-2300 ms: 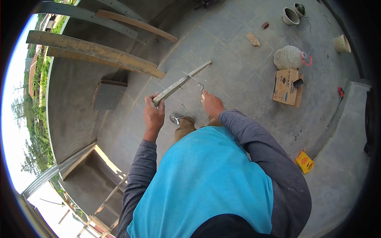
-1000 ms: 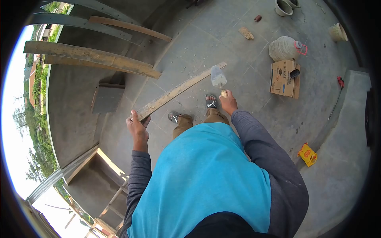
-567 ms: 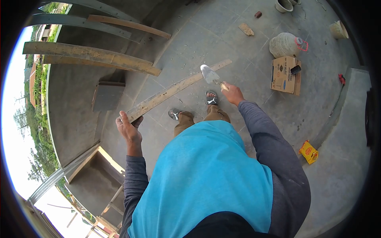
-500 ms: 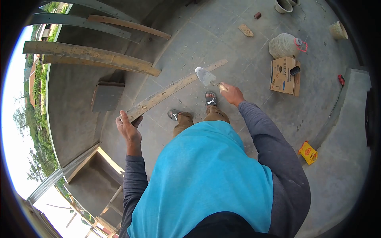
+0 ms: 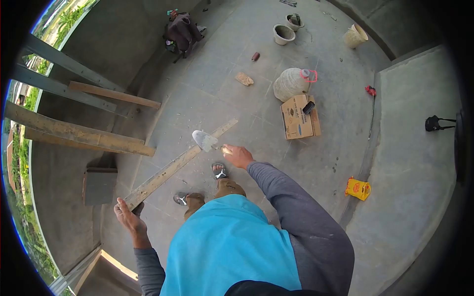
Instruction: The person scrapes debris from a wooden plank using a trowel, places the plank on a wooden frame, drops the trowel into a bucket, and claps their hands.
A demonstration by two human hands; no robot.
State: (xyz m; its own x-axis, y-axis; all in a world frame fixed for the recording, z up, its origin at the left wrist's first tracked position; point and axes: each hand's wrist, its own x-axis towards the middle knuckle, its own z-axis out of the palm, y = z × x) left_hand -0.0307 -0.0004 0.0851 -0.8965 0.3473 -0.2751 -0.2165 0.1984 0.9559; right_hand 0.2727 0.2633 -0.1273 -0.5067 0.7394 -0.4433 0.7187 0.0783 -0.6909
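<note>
A long, stained wooden plank (image 5: pixel 165 173) slants across the floor in front of me, its near end gripped by my left hand (image 5: pixel 130 217). The thumb lies on top and the fingers curl beneath the wood. My right hand (image 5: pixel 239 156) is closed around the handle of a trowel (image 5: pixel 205 140). The pale, mortar-smeared blade overlaps the plank's upper half in view; whether it touches the wood I cannot tell. Both sandalled feet (image 5: pixel 219 170) stand on the floor near the plank.
A carton (image 5: pixel 299 118) with a dark object on it sits beside a large round jug (image 5: pixel 290 85). Buckets (image 5: pixel 284 34) stand farther back. Planks (image 5: pixel 79 129) lean at the left wall. A yellow packet (image 5: pixel 357 188) lies right; a dark bag (image 5: pixel 182 33) is at the far wall.
My view has swung up and to the right, so the scene sits lower and farther left. Both hands keep hold of the plank and the trowel.
</note>
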